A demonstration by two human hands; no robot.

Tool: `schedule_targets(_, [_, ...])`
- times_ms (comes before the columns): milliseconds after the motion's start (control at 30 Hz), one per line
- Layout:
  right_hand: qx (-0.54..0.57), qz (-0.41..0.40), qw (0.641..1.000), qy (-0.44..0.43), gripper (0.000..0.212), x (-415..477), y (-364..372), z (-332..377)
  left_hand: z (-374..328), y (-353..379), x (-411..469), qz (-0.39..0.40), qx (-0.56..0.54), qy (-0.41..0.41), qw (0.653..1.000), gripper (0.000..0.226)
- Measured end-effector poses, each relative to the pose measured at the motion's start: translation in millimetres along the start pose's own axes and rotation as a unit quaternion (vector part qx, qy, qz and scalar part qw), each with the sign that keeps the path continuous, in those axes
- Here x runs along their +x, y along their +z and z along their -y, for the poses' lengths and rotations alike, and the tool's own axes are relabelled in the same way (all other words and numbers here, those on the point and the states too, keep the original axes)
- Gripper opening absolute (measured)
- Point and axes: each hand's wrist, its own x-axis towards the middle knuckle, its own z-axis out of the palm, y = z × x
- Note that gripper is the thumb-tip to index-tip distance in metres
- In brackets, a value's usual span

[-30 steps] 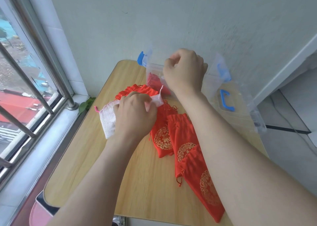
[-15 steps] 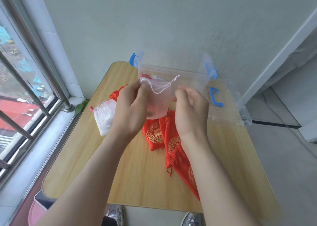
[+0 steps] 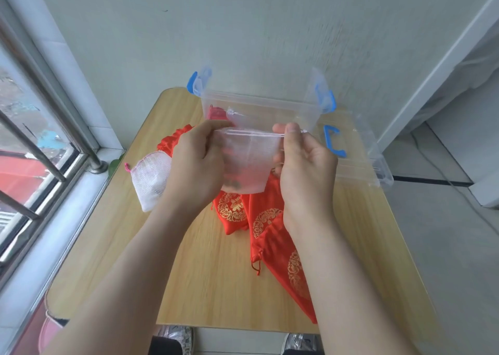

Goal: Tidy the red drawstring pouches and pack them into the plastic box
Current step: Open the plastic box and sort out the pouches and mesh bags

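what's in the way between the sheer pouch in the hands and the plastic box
Nothing visible. The left hand and right hand hold the sheer pouch just in front of the open plastic box; its lid lies off to the right, and a red pouch sits at the box's left end.

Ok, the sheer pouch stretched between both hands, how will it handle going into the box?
Probably floppy: the sheer pouch hangs limp below the top edge that the left hand and right hand pinch taut. Likely very light: the fabric is thin enough that red shows through. Pushed into the plastic box, it would probably crumple.
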Motion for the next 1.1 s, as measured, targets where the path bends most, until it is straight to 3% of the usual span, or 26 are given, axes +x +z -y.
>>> schedule_targets(100, [0.014, -0.021, 1.0, 0.014, 0.031, 4.3, 1.3, 1.3, 0.4, 1.6, 3.7, -0.035, 0.009, -0.027, 0.999, 0.047])
schedule_targets(233, [0.012, 0.014, 1.0, 0.02, 0.03, 4.3, 4.1, 2.9, -8.6, 1.8, 1.4, 0.001, -0.042, -0.042, 0.998, 0.047])
schedule_targets(333, [0.011, 0.034, 0.999, 0.009, 0.03, 3.2, 5.9, 3.4, -15.9, -2.6, -1.5, 0.04, -0.03, 0.012, 0.999, 0.046])
schedule_targets(433, [0.025, 0.037, 0.999, 0.015, 0.031, 2.5, 4.8, 5.8, -18.9, -5.8, -6.1, 0.091, 0.018, 0.084, 0.992, 0.062])
schedule_targets(500, [0.029, 0.022, 0.999, 0.025, 0.032, 4.1, 3.0, 7.7, -13.6, -5.3, -4.6, 0.095, 0.034, 0.084, 0.991, 0.069])
schedule_targets(667, [0.055, -0.022, 0.996, 0.068, 0.034, 9.7, -2.0, 10.2, 4.0, -3.3, 1.9, 0.074, 0.035, 0.019, 0.996, 0.045])
schedule_targets(833, [0.076, -0.039, 0.993, 0.079, 0.036, 12.1, -3.5, 13.8, 7.8, -7.8, 6.1, 0.045, 0.02, -0.019, 0.999, 0.04])
schedule_targets(967, [0.063, -0.014, 0.996, 0.058, 0.037, 9.4, -0.9, 14.7, -5.7, -9.1, 1.2, 0.022, 0.021, 0.028, 0.999, 0.053])
schedule_targets(1100, [0.024, 0.046, 0.998, 0.029, 0.037, 5.4, 5.5, 12.7, -15.1, -6.6, -4.9, 0.074, 0.015, 0.13, 0.989, 0.037])
